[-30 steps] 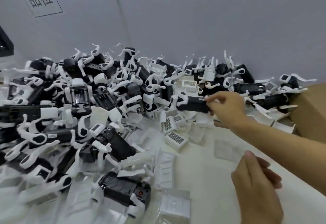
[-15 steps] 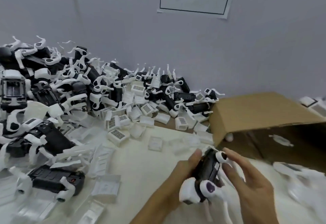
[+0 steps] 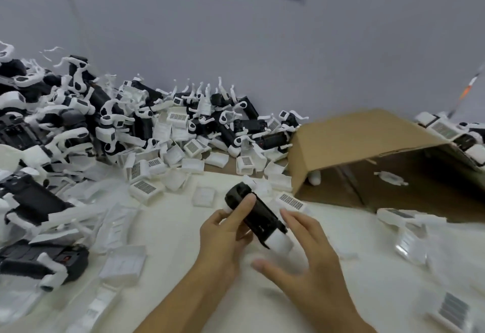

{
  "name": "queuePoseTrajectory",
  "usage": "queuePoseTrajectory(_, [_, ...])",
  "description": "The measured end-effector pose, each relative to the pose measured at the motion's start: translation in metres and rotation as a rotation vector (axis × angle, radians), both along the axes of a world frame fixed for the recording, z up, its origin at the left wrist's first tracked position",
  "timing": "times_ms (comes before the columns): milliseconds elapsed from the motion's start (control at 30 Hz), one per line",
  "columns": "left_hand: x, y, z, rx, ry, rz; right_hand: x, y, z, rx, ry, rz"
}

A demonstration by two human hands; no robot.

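A black device with white ends is held low over the white table, near the middle of the view. My left hand grips it from the left, thumb on its black upper part and fingers wrapped beneath. My right hand hovers just right of the device with fingers spread and relaxed; whether it touches the white lower end is unclear.
A big heap of black-and-white devices fills the left and back of the table, with several small white barcode-labelled parts strewn before it. An open cardboard box lies on its side at right. More white parts sit near it.
One second ago my right hand took a black device from the heap. It came to the table's middle, my left hand now grips it, and the view swung right toward the box.
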State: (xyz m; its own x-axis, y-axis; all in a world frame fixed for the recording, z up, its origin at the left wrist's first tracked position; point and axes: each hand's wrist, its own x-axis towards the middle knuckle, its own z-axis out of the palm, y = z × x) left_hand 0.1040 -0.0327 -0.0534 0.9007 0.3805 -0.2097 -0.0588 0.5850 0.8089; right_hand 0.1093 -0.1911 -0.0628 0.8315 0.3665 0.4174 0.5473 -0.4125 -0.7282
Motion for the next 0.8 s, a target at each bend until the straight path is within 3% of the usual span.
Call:
queuePoseTrajectory(267, [-0.009, -0.027, -0.001, 0.095, -0.012, -0.204, 0.008, -0.008, -0.01, 0.104, 0.002, -0.245])
queuePoseTrajectory(433, [-0.011, -0.022, 0.005, 0.311, -0.057, -0.189, 0.007, -0.004, -0.008, 0.187, 0.186, -0.225])
queuePoseTrajectory(800, [-0.013, -0.019, 0.01, 0.625, -0.196, -0.256, 0.005, -0.003, 0.002, 0.274, 0.183, -0.221])
